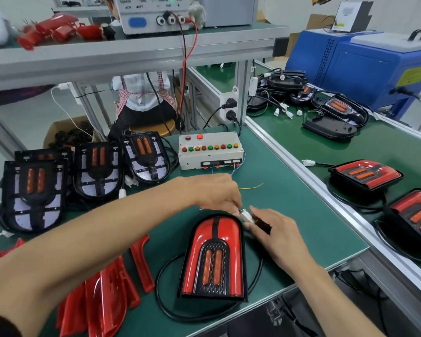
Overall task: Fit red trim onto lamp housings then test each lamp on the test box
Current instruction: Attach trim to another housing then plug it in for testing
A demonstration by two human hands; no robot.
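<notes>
Pinching a white connector (247,216) between both hands, left hand (216,190) and right hand (272,229), we work mid-frame, just above the red-trimmed lamp (214,259) at lower centre, below the test box (210,150).

Glossy red plastic trim (212,242) (smooth), matt green mat (289,215)

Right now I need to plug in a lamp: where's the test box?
The test box sits mid-bench, just beyond both hands, right of the untrimmed lamp housings.
</notes>
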